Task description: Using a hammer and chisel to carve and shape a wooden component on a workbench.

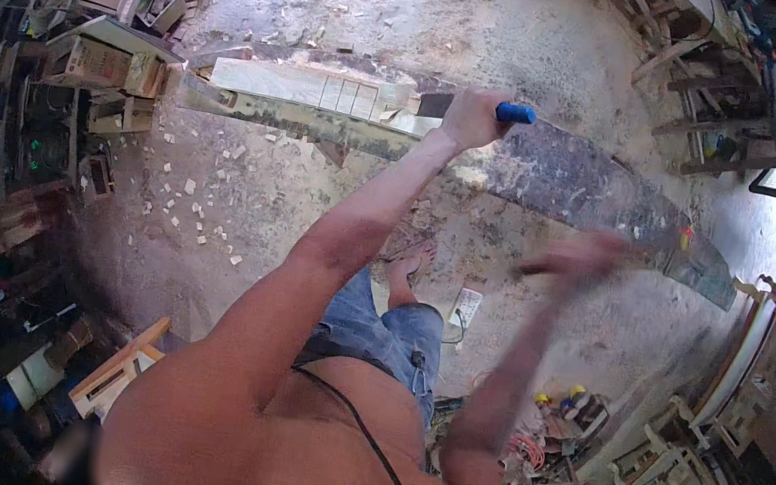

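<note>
My left hand (474,120) reaches forward over a long workbench and is closed around a blue-handled tool (516,113). The handle's end sticks out past the fist; the rest of the tool is hidden. Beside that hand lies a pale wooden board (266,82) with several lines drawn across it, its right end close to my wrist. A dark rectangular piece (435,105) shows just left of the fist. My right hand (586,257) is in the air on the near side of the bench, smeared by motion. Whether it holds anything cannot be made out.
The dark, stained workbench (579,176) runs across in front of me. Wood chips (202,210) litter the floor. A white power strip (466,306) with a cord lies near my foot. Cluttered wooden shelves and a cardboard box (99,62) stand left; wooden frames (756,363) lean right.
</note>
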A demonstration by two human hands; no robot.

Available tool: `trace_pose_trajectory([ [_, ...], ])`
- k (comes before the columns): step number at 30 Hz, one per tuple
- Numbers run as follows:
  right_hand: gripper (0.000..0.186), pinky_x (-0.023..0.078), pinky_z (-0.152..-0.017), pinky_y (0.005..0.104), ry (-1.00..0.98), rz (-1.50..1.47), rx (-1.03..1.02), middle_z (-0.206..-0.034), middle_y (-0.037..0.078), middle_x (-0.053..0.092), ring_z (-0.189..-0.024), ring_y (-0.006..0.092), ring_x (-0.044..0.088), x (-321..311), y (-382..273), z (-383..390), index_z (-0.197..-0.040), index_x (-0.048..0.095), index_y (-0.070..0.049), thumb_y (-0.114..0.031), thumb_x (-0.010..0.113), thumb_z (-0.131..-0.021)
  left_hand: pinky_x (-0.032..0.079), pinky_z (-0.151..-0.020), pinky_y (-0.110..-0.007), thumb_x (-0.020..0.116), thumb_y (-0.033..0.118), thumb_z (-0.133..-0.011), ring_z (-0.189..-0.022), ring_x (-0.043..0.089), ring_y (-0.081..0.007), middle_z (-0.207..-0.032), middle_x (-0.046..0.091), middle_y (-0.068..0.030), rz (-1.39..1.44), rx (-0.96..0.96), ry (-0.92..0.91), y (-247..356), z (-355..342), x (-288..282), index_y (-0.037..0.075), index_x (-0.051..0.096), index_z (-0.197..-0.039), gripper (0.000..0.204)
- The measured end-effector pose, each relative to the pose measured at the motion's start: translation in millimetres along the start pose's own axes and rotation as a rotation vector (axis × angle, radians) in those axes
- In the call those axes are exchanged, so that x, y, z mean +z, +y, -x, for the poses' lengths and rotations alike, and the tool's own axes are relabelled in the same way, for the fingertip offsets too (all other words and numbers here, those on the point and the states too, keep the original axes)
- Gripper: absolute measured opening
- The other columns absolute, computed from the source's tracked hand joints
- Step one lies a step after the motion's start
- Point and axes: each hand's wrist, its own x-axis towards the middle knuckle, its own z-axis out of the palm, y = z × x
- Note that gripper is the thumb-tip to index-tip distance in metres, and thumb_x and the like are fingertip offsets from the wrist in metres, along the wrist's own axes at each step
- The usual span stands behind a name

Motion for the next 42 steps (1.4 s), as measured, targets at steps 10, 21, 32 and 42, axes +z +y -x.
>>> trace_pose_trajectory([
  [10,0.019,0.04,-0.045,0.0289,-0.081,0.308,0.229,-0.079,0.003,0.059,-0.053,0.0146,0.05,-60,-28,-98,-0.096,0.064,-0.009,-0.028,0.064,-0.099,0.054,-0.068,-0.048,0.077,0.027,-0.081,-0.077,0.071,-0.0378,-0.078,0.07,-0.0182,0.056,-0.083,-0.027,-9,9,-4,0.01,0.07,-0.08,0.019],
  [21,0.025,0.055,-0.068,0.0393,-0.735,0.755,0.149,-0.101,0.017,0.072,-0.077,0.0283,0.069,-106,136,-26,-0.114,0.069,-0.003,-0.02,0.064,-0.095,0.057,-0.073,-0.046,0.077,0.023,-0.078,-0.086,0.072,-0.0384,-0.086,0.074,-0.0174,0.027,-0.063,-0.069,7,20,-5,0.014,0.078,-0.095,0.019],
  [32,0.041,0.053,-0.096,0.0441,-0.88,1.561,0.231,-0.111,0.016,0.072,-0.111,0.0282,0.066,-4,104,52,-0.114,0.067,-0.001,-0.038,0.064,-0.098,0.056,-0.07,-0.044,0.076,0.021,-0.082,-0.079,0.071,-0.0386,-0.083,0.072,-0.0186,0.036,-0.13,-0.097,18,15,-9,0.01,0.078,-0.095,0.018],
  [42,0.019,0.048,-0.07,0.0323,-0.557,0.058,0.313,-0.081,-0.003,0.059,-0.078,0.0131,0.057,-57,-38,-117,-0.088,0.065,-0.01,-0.024,0.063,-0.1,0.052,-0.063,-0.042,0.078,0.015,-0.075,-0.072,0.069,-0.0384,-0.076,0.068,-0.0191,0.107,-0.089,-0.048,-5,10,-41,0.008,0.071,-0.082,0.012],
])
